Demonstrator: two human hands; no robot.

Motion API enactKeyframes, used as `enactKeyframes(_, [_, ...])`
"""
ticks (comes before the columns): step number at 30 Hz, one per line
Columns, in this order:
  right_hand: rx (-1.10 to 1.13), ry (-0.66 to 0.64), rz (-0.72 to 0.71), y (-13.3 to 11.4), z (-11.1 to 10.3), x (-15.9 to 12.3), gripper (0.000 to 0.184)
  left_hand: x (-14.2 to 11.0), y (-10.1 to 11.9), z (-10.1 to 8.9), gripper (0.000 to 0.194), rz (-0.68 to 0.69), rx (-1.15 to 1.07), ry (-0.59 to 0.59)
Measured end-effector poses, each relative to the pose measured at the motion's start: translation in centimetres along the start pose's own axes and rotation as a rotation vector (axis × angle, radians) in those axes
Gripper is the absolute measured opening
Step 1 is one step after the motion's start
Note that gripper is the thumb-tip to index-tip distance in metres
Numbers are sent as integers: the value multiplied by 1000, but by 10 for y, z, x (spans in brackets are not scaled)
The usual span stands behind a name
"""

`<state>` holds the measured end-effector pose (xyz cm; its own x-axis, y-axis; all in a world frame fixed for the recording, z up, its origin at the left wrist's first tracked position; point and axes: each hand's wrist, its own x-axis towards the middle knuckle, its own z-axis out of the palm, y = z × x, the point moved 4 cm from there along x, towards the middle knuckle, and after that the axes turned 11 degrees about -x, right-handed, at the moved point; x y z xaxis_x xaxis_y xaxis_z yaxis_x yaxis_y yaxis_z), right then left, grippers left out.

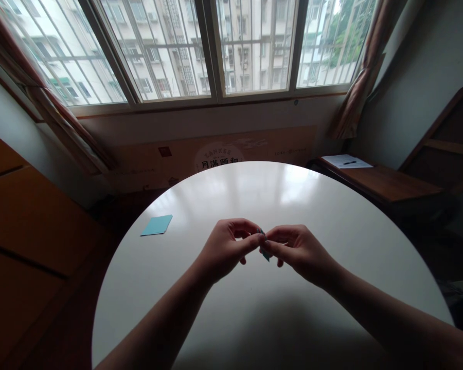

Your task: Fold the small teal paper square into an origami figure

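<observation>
Between my two hands, above the middle of the white round table [231, 318], is a small folded piece of teal paper [266, 254]. My left hand [231, 244] pinches it between thumb and forefinger from the left. From the right, my right hand [299, 252] pinches the same paper, its fingertips touching or nearly touching those of the left. Most of the paper is hidden behind the fingers; only a narrow pointed end shows below them. A flat stack of teal paper squares [157, 225] lies toward the table's left edge, apart from both hands.
Beyond the table's right edge stands a brown wooden desk [401, 182] carrying a white sheet [345, 161] and a pen [350, 163]. A wooden cabinet [23, 221] is at the left. Barred windows [212, 51] and tied curtains [360, 92] line the far wall.
</observation>
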<state>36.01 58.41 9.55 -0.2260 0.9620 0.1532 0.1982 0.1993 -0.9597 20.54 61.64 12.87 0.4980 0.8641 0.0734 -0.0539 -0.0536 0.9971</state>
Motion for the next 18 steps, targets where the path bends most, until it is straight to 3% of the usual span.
enactKeyframes(9, [-75,42,-72,-5,1,-3,20,0,-3,-1,13,15,8,60])
enactKeyframes(18, [-40,46,-36,-4,1,-3,21,-1,1,-1,17,83,49,70])
